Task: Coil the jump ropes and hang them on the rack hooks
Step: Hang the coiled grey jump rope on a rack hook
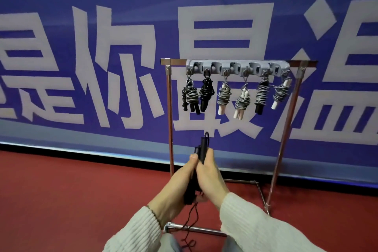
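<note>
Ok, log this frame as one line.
phase: coiling | both hands grip black rope handles | cord dangling uncoiled | rack: six coiled ropes hung

The rack [231,63] stands far right against the blue banner wall [81,67]. Six coiled rope bundles [235,96] hang side by side from its grey hook strip [237,67], each hook taken, with only narrow gaps between bundles. Below the bundles the space between the two chrome uprights [170,120] is open down to the red floor [61,190]. The near base bar [196,229] lies low across the approach, a loose black cord [192,221] trailing over it. Left of the rack the floor is open.
</note>
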Motion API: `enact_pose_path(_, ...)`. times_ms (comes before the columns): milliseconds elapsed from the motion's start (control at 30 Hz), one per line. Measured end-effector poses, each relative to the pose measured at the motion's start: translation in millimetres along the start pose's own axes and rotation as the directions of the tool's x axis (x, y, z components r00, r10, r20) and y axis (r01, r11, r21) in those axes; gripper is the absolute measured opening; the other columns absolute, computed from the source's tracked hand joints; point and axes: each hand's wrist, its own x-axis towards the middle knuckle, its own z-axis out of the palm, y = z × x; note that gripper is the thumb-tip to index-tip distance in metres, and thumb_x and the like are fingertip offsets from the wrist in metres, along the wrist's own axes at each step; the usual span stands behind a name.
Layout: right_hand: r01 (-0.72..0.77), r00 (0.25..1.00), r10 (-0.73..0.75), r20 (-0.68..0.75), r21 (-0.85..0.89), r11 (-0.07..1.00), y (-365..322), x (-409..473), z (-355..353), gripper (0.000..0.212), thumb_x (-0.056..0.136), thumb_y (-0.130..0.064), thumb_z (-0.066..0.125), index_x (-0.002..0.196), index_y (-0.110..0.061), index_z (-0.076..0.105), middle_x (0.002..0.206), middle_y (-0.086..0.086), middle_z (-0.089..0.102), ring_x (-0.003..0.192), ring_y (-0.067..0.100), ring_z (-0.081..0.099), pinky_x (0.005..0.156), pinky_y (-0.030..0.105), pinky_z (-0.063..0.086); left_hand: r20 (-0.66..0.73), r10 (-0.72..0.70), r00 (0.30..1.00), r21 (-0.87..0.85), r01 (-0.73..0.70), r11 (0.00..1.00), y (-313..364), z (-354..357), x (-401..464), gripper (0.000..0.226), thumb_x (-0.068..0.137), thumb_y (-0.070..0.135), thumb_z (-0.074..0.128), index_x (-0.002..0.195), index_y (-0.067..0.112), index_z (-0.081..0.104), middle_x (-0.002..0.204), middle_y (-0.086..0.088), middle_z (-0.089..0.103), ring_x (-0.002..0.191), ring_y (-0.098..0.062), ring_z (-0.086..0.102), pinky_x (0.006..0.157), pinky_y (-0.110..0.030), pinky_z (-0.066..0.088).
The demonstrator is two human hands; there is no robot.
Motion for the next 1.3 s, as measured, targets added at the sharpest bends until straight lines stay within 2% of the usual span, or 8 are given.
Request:
enact_pose_path(100, -0.085, 0.991, 0.109, 0.075, -0.269, 0.959, -0.1, 4.4, 2.5, 0.03, 0.097, -0.048, 0.04, 0.112, -0.023, 0.048, 0.118, 0.003, 0.055, 0.119, 0.028, 0.053, 0.105, 0.049, 0.044, -0.104, 0.022, 0.994, 0.14, -0.008, 0.99, -7.3, -5.1, 3.1, 0.066, 0.095, 0.074, 0.039, 0.105, 0.019, 0.075, 0.076, -0.005, 0.065, 0.057, -0.016, 0.053, 0.047, -0.024, 0.028)
enact_pose_path(200, -0.224, 0.946, 0.238, 0.221, -0.089, 0.971, -7.2, 8.5, -13.4, 0.045, 0.093, -0.059, 0.047, 0.103, -0.021, 0.068, 0.106, 0.003, 0.072, 0.099, 0.02, 0.069, 0.09, 0.043, 0.056, -0.118, 0.036, 0.992, 0.105, -0.023, 0.994, -12.4, -23.0, 0.4, 0.057, 0.096, 0.065, 0.052, 0.107, 0.013, 0.07, 0.071, -0.004, 0.057, 0.054, -0.012, 0.047, 0.043, -0.022, 0.023)
enact_pose_path(333, 0.107, 0.99, -0.124, -0.071, -0.212, 0.971, 4.1, 15.8, -35.2, 0.024, 0.098, -0.053, 0.054, 0.106, -0.031, 0.06, 0.107, -0.012, 0.062, 0.098, 0.007, 0.06, 0.088, 0.035, 0.051, -0.037, 0.092, 0.995, 0.21, -0.082, 0.974, -11.4, -42.9, -6.6, 0.02, 0.098, 0.029, 0.067, 0.102, 0.011, 0.058, 0.073, -0.006, 0.057, 0.058, -0.016, 0.055, 0.05, -0.025, 0.043)
enact_pose_path(433, 0.175, 0.982, -0.165, 0.088, -0.118, 0.978, 2.8, 19.1, -30.0, 0.037, 0.103, -0.048, 0.048, 0.139, -0.041, 0.052, 0.137, -0.02, 0.05, 0.127, -0.002, 0.046, 0.107, 0.029, 0.041, 0.07, 0.102, 0.992, 0.299, -0.119, 0.947, -7.2, -41.3, -9.3, 0.008, 0.102, 0.013, 0.058, 0.107, 0.006, 0.059, 0.083, -0.009, 0.062, 0.074, -0.023, 0.068, 0.074, -0.037, 0.06)
enact_pose_path(500, 0.151, 0.978, -0.141, 0.155, -0.055, 0.987, 4.8, 18.5, -21.8, 0.03, 0.108, -0.038, 0.043, 0.132, -0.035, 0.061, 0.126, -0.015, 0.063, 0.121, 0.004, 0.057, 0.105, 0.026, 0.047, 0.091, 0.104, 0.99, 0.254, -0.124, 0.959, -3.4, -36.3, -11.7, 0.014, 0.101, 0.005, 0.055, 0.115, 0.003, 0.058, 0.087, -0.006, 0.065, 0.076, -0.021, 0.065, 0.073, -0.039, 0.061)
enact_pose_path(767, 0.262, 0.927, -0.199, 0.318, -0.169, 0.95, 3.5, 2.8, -11.7, 0.034, 0.109, -0.036, 0.039, 0.13, -0.029, 0.065, 0.123, -0.014, 0.066, 0.116, -0.005, 0.058, 0.099, 0.012, 0.042, 0.037, 0.184, 0.982, 0.337, -0.185, 0.923, 3.6, -36.1, -11.9, 0.018, 0.101, 0.015, 0.059, 0.099, -0.003, 0.057, 0.069, -0.004, 0.051, 0.058, -0.016, 0.047, 0.054, -0.026, 0.042)
enact_pose_path(967, 0.343, 0.935, -0.308, 0.177, -0.227, 0.911, 10.0, 1.0, -8.8, 0.043, 0.095, -0.059, 0.042, 0.1, -0.03, 0.072, 0.093, -0.005, 0.062, 0.093, 0.008, 0.062, 0.089, 0.035, 0.051, 0.079, 0.274, 0.958, 0.454, -0.279, 0.846, 9.0, -25.6, -10.8, 0.009, 0.098, 0.012, 0.056, 0.097, 0.005, 0.063, 0.067, -0.002, 0.049, 0.057, -0.012, 0.044, 0.054, -0.025, 0.04)
enact_pose_path(1300, 0.354, 0.917, -0.289, 0.273, -0.228, 0.907, 2.0, 3.7, -16.3, 0.017, 0.1, -0.031, 0.059, 0.087, -0.024, 0.067, 0.08, -0.001, 0.07, 0.074, 0.01, 0.065, 0.071, 0.028, 0.051, 0.103, 0.207, 0.973, 0.482, -0.231, 0.845, 6.1, -28.1, -14.3, 0.025, 0.1, 0.019, 0.059, 0.105, -0.005, 0.065, 0.068, 0.001, 0.061, 0.064, -0.015, 0.058, 0.062, -0.028, 0.051)
